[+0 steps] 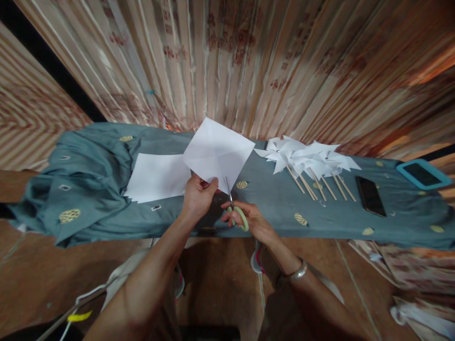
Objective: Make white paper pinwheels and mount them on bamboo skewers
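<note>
While your left hand (199,196) pinched the square sheet (216,151) between thumb and fingers along its lower left edge, your right hand (254,218) gripped the scissors (240,217) by their pale green loops, both near the middle of the frame. You probably pinched so near the bottom corner to keep the thin paper firm where the blades met it, and you had turned the sheet corner-down, perhaps so the blades could point up from that corner toward its middle. The stack of sheets (156,177) lay left of centre on the patterned cloth (270,220), likely for easy reach by your left hand. The paper pinwheels (313,158) were heaped right of centre, their sticks (323,187) pointing toward the lower right, presumably out of your elbows' way. At the far right, the dark phone (370,196) and the blue-framed device (423,174) lay well apart from your hands. Your sheet looked plain white and nearly flat, with faint creases seeming to cross at its middle; you couldn't tell how far the blades were parted.
</note>
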`<state>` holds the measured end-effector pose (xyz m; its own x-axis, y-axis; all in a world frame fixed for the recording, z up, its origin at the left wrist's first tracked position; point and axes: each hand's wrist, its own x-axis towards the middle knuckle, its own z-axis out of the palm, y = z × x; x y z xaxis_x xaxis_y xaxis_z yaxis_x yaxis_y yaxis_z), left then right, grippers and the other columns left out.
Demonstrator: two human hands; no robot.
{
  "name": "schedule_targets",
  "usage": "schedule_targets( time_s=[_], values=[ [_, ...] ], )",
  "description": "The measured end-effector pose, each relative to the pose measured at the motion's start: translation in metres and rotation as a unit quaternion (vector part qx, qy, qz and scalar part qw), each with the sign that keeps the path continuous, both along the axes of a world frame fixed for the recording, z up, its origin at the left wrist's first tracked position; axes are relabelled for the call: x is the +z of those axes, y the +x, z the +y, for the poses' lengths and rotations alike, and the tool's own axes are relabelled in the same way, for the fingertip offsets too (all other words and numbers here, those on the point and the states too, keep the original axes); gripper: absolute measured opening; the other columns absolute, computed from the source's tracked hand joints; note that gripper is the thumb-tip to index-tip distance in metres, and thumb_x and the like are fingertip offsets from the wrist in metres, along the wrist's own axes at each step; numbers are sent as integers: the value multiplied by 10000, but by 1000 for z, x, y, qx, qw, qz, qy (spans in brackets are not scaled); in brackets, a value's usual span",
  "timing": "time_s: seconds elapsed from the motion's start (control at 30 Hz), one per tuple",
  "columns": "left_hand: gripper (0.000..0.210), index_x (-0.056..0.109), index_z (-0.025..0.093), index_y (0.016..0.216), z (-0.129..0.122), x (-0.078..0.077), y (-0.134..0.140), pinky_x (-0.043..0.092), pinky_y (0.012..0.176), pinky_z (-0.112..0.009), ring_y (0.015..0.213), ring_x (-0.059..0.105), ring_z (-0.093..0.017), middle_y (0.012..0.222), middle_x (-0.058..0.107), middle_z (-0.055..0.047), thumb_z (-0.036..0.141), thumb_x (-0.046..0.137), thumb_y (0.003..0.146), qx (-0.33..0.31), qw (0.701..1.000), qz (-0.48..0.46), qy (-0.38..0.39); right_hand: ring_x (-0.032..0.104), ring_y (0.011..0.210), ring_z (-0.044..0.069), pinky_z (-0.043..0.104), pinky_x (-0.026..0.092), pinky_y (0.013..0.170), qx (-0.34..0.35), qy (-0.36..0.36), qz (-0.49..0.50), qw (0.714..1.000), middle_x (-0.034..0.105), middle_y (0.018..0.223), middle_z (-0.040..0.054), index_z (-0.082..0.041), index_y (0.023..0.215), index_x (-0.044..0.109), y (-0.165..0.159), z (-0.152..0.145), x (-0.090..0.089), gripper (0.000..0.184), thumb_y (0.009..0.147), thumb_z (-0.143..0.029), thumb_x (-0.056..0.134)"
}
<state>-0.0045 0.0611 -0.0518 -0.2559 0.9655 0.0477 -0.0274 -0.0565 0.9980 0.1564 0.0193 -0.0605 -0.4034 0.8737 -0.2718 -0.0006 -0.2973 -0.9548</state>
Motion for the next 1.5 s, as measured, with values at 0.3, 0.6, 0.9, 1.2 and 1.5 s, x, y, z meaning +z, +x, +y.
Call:
schedule_targets(
  time_s=[0.3, 0.6, 0.9, 1.2, 1.5],
  values=[
    [161, 598, 175, 743, -1, 3, 0, 462, 506, -238, 519, 604, -149, 599, 638, 20, 296, 661, 657, 10, 1000, 24, 1, 584, 572, 99, 189, 413, 493, 1, 7, 0, 1000, 683, 690, 1, -188, 926, 705, 0, -1, 0, 438, 670, -539, 763],
    [189, 588, 176, 735, 1, 5, 0, 483, 522, -254, 572, 621, -167, 645, 652, -6, 310, 665, 627, 7, 1000, -3, -7, 567, 554, 96, 209, 436, 528, 2, 7, 12, 1000, 674, 671, -10, -192, 915, 702, 1, -1, 2, 440, 662, -547, 770],
    [246, 591, 168, 755, 1, 4, 1, 503, 507, -256, 562, 619, -163, 657, 657, -7, 330, 690, 599, 10, 999, -37, -19, 558, 530, 85, 204, 433, 512, -7, 2, 18, 1000, 669, 661, -25, -196, 922, 704, 3, -1, -1, 421, 646, -500, 799],
    [244, 590, 169, 750, 2, 3, 1, 495, 497, -246, 544, 623, -158, 662, 669, -7, 328, 700, 602, 15, 999, -38, -12, 531, 481, 69, 196, 416, 482, -18, -16, 15, 1000, 645, 593, -42, -184, 880, 698, 1, -1, 1, 457, 587, -509, 828],
    [264, 577, 173, 748, 1, 8, 0, 509, 519, -262, 578, 636, -172, 652, 672, -7, 340, 693, 580, 17, 999, -42, -20, 542, 494, 75, 202, 422, 489, -15, -11, 4, 1000, 624, 571, -50, -179, 895, 698, 1, 0, -7, 432, 606, -472, 830]
  ],
)
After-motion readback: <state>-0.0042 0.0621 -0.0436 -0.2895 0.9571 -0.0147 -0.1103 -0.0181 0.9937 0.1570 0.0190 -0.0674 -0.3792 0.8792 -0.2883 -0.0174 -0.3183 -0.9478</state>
